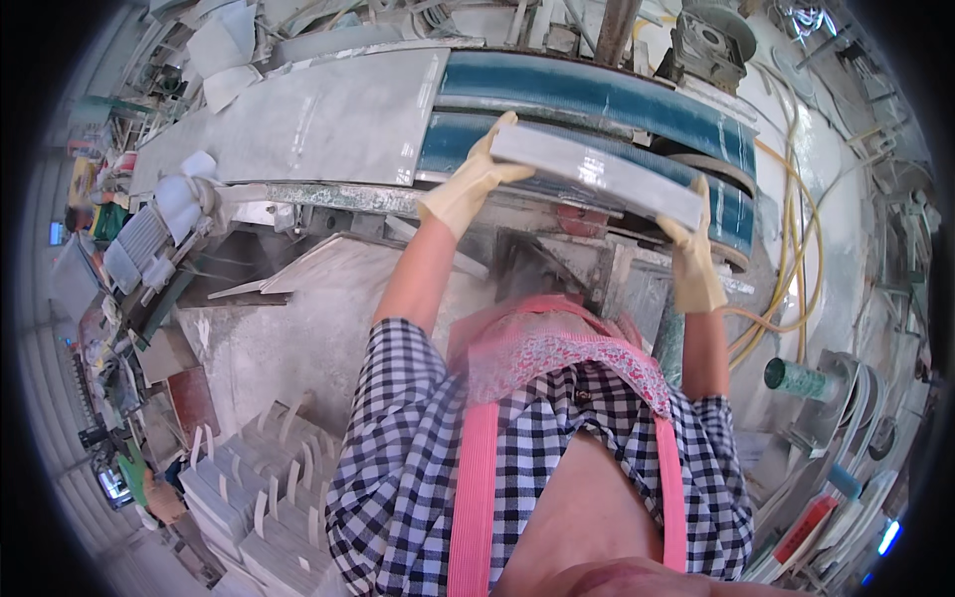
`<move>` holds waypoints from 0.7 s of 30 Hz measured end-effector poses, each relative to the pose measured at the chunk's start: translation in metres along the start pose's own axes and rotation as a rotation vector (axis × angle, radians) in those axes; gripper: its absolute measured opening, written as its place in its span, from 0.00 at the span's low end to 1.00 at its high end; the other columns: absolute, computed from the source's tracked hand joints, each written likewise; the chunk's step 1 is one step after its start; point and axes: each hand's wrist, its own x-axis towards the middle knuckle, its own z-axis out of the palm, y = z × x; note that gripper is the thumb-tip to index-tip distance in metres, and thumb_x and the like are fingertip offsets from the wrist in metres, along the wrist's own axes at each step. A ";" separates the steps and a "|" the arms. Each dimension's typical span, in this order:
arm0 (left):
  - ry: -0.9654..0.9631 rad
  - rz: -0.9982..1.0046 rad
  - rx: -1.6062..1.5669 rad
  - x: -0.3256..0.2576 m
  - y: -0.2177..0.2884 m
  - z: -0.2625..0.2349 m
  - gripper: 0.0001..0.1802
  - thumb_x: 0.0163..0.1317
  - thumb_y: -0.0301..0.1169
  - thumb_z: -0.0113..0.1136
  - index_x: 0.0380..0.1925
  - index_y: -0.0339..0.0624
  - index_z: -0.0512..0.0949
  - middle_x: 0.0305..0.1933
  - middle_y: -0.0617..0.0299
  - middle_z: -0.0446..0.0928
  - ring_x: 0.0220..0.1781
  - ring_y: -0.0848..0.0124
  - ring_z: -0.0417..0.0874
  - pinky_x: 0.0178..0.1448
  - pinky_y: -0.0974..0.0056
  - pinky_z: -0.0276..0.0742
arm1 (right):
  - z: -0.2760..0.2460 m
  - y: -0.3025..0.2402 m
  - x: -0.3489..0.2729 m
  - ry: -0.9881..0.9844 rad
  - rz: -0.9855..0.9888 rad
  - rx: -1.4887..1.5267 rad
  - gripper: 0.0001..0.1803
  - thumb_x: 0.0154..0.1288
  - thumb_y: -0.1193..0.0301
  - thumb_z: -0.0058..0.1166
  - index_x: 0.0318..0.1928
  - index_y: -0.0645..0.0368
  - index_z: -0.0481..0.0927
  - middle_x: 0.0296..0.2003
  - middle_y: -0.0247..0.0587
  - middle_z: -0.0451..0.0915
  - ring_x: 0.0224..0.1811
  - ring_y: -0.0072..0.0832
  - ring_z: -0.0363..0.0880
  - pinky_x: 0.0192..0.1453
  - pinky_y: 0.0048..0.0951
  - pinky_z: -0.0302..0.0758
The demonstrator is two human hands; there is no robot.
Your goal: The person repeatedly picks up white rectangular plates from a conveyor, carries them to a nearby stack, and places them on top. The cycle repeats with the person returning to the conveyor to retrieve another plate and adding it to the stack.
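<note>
A long, narrow light-grey slab [597,174] is held at its two ends by my hands, above the blue belts [597,92] of a conveyor. My left hand [487,171], in a cream rubber glove, grips the slab's left end, with the thumb along its near edge. At the right end, my right hand [690,244], gloved the same way, has its fingers closed round the slab's edge. The slab's underside is hidden. A wide pale panel [298,114] adjoins the belts on the left.
Yellow hoses [796,259] loop down at the right. Stacked pale slabs [264,497] with strips between them stand at lower left. A dusty machine [708,45] sits beyond the belts. A green cylinder [796,378] juts out at the lower right.
</note>
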 end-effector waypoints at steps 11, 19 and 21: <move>-0.110 0.142 0.616 0.014 -0.010 -0.019 0.58 0.47 0.35 0.75 0.77 0.44 0.52 0.60 0.43 0.78 0.64 0.54 0.78 0.65 0.60 0.71 | -0.023 -0.004 0.020 -0.116 0.083 -0.255 0.59 0.53 0.68 0.75 0.78 0.64 0.48 0.73 0.49 0.61 0.73 0.34 0.62 0.76 0.33 0.57; -0.192 0.178 0.870 0.029 -0.007 -0.025 0.58 0.47 0.43 0.73 0.76 0.43 0.52 0.49 0.38 0.82 0.54 0.47 0.84 0.57 0.56 0.77 | -0.070 0.022 0.031 -0.174 -0.081 -0.723 0.59 0.54 0.60 0.75 0.77 0.62 0.49 0.74 0.52 0.61 0.74 0.40 0.65 0.74 0.32 0.62; -0.191 0.092 0.827 0.032 -0.006 -0.028 0.57 0.47 0.43 0.74 0.75 0.42 0.54 0.50 0.39 0.82 0.54 0.47 0.83 0.57 0.55 0.77 | -0.076 0.033 0.039 -0.207 -0.215 -0.858 0.57 0.55 0.60 0.73 0.77 0.61 0.50 0.73 0.51 0.62 0.73 0.41 0.66 0.74 0.33 0.63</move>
